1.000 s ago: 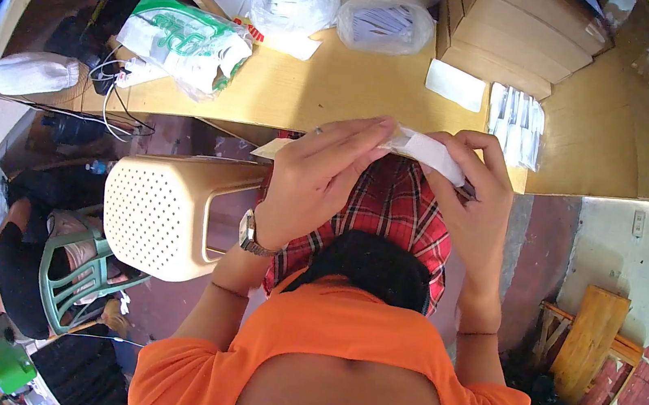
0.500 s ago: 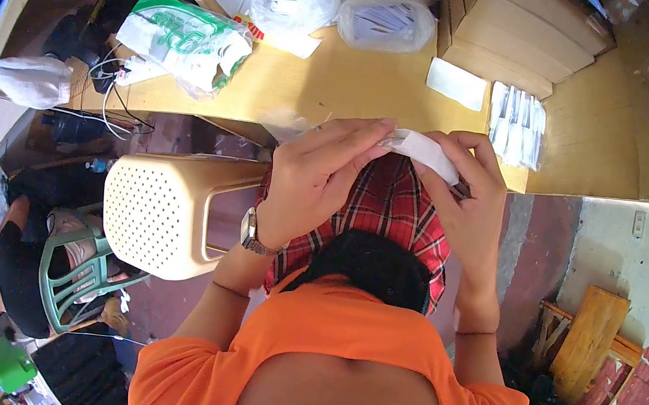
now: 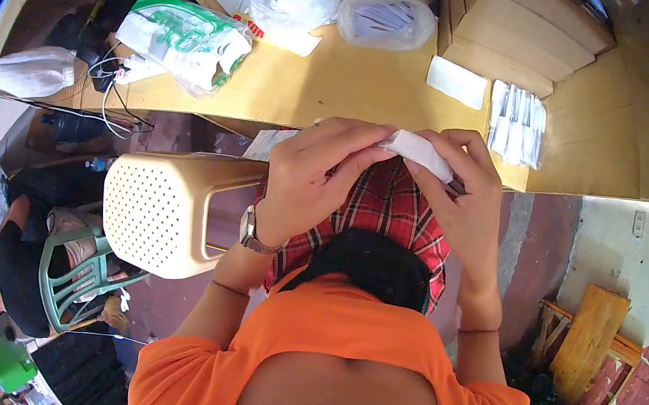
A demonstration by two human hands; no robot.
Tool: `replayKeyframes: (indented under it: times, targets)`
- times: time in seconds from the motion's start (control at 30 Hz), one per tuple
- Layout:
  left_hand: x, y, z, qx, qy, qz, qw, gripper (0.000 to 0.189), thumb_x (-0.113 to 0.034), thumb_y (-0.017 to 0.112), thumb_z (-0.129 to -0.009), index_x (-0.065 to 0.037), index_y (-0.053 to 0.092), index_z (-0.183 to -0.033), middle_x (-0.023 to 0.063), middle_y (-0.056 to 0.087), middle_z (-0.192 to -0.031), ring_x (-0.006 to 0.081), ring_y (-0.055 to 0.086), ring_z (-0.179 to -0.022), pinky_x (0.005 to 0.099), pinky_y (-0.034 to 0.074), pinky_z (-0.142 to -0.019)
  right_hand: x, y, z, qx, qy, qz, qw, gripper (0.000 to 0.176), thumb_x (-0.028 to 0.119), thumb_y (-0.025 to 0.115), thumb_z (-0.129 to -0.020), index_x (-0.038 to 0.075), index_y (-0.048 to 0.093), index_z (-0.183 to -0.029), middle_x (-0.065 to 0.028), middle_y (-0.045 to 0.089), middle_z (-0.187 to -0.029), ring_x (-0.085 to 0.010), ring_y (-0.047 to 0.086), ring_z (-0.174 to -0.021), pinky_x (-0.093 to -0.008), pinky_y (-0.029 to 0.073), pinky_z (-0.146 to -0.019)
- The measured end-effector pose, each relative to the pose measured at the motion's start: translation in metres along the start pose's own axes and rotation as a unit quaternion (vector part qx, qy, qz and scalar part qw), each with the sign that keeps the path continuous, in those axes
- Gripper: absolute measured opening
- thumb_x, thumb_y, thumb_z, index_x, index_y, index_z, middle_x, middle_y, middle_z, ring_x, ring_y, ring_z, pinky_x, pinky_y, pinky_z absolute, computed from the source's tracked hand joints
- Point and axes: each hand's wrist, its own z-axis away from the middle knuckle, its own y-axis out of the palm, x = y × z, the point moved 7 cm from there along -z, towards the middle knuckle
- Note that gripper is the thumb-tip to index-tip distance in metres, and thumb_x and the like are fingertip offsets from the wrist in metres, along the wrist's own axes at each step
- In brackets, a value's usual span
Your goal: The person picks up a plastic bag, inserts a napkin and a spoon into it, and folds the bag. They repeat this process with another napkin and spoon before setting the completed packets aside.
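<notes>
As that white packet (image 3: 423,152) looks light & bendy, ends prob. suit best; L hand (image 3: 312,175) & R hand (image 3: 460,200) pinch them.

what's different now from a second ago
The right hand has shifted slightly inward, toward the left hand, and less of the white strip shows between them. The pale sheet beside the left hand looks whiter. Both hands keep hold of the strip; the stool and green-and-white bag stayed put.
</notes>
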Motion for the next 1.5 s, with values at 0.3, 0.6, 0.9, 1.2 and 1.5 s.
replayKeyframes:
  times: [0.3,0.6,0.9,1.2,1.5]
  targets:
    - [-0.002,-0.003,0.000,-0.003,-0.001,-0.009,1.000,0.021,0.002,0.069,-0.076,0.000,0.068,-0.097,0.0122,0.070,-0.090,0.0164,0.067,-0.078,0.0244,0.051,-0.069,0.001,-0.001,-0.003,0.009,-0.023,0.012,1.000,0.029,0.007,0.069,-0.079,0.009,0.066,-0.107,-0.0103,0.056,-0.094,-0.0187,0.062,-0.074,-0.0274,0.050,-0.059]
    - [-0.002,-0.001,0.001,-0.042,-0.014,-0.014,0.999,0.027,-0.003,0.070,-0.076,-0.005,0.067,-0.103,0.0103,0.068,-0.088,0.0212,0.066,-0.076,0.0283,0.051,-0.066,0.002,0.000,-0.004,0.003,-0.017,0.004,1.000,0.028,0.008,0.068,-0.080,0.009,0.065,-0.108,-0.0108,0.055,-0.095,-0.0198,0.061,-0.072,-0.0282,0.050,-0.057]
    - [0.001,-0.001,0.000,-0.021,-0.017,0.000,1.000,0.031,-0.003,0.069,-0.078,-0.006,0.064,-0.109,0.0105,0.068,-0.091,0.0197,0.067,-0.078,0.0278,0.051,-0.066,0.008,0.000,-0.008,0.019,-0.037,0.037,0.998,0.027,0.008,0.068,-0.080,0.009,0.066,-0.107,-0.0107,0.054,-0.095,-0.0213,0.061,-0.070,-0.0293,0.050,-0.058]
    - [0.020,0.002,0.006,-0.036,-0.136,0.181,0.974,0.022,-0.005,0.067,-0.082,-0.002,0.065,-0.103,0.0105,0.068,-0.092,0.0156,0.067,-0.080,0.0248,0.052,-0.070,0.010,-0.001,-0.009,0.035,-0.038,0.046,0.998,0.028,0.006,0.068,-0.079,0.009,0.066,-0.107,-0.0110,0.054,-0.096,-0.0231,0.062,-0.074,-0.0305,0.052,-0.059]
    - [0.003,-0.005,0.000,-0.027,-0.060,0.066,0.996,0.016,-0.004,0.067,-0.080,-0.003,0.068,-0.097,0.0111,0.068,-0.089,0.0169,0.066,-0.077,0.0254,0.050,-0.067,0.010,-0.001,-0.008,0.032,-0.045,0.058,0.997,0.030,0.006,0.068,-0.078,0.009,0.066,-0.107,-0.0111,0.054,-0.097,-0.0237,0.063,-0.073,-0.0312,0.053,-0.060]
